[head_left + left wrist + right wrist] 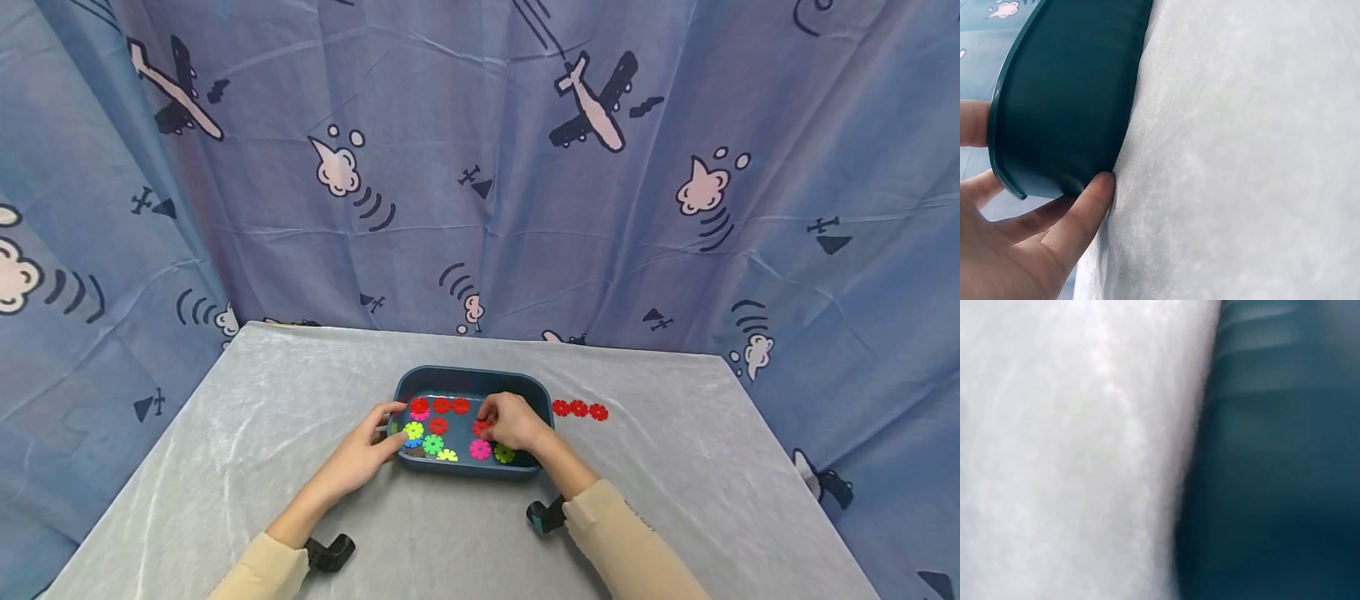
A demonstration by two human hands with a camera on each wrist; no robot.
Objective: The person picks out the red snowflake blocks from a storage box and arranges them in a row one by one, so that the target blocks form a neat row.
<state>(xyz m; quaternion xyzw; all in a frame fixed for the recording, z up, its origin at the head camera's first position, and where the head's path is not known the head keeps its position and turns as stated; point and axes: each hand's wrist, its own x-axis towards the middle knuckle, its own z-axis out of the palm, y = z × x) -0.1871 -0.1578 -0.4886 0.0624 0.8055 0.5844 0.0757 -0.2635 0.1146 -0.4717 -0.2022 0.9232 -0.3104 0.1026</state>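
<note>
A dark teal plastic bin [472, 468] holds several flower-shaped notched discs in red, pink, yellow, green and blue. My left hand [362, 456] grips the bin's left end; in the left wrist view its fingers [1079, 219] lie along the outer wall [1072, 94] and rim. Reaching into the right half of the bin, my right hand [512, 422] pinches a red disc [481, 428], partly covered by the fingers. A pink disc [480, 450] and a yellow-green disc [504, 453] lie just below that hand. The right wrist view shows only cloth and the blurred bin wall [1272, 469].
Three red discs [579, 408] lie in a row on the table just right of the bin. A pale grey cloth [675, 500] covers the table. Behind it hangs a blue curtain [420, 208] with printed airplanes.
</note>
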